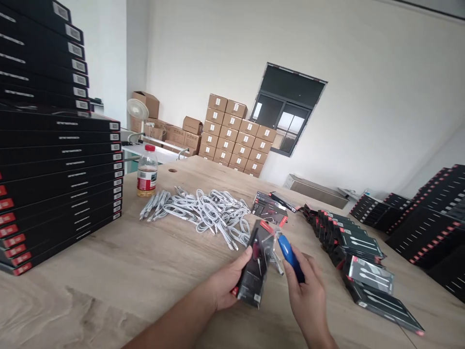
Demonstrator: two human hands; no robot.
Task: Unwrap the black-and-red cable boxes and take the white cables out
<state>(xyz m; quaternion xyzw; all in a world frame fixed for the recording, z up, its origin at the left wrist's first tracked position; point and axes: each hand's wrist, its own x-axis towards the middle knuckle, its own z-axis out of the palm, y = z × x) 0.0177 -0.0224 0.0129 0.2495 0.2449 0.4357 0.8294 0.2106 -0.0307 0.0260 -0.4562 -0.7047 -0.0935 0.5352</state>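
My left hand [230,281] is closed around a slim black cable box [256,271] with a printed picture and loose clear film at its top end. The box is held tilted above the table. In my right hand [308,288] is a blue handheld tool [286,248], dark at its lower end; its exact kind is unclear. Its tip points at the clear film on the box, and I cannot tell whether they touch. Behind the hands lies a pile of coiled white cables [214,211].
Black boxes stand in a tall stack [61,169] at left. A red-capped bottle [147,174] sits behind the cables. More packaged boxes [271,208] lie beyond my hands, and a row of boxes [363,242] runs along the right. Cartons [232,133] are piled by the wall.
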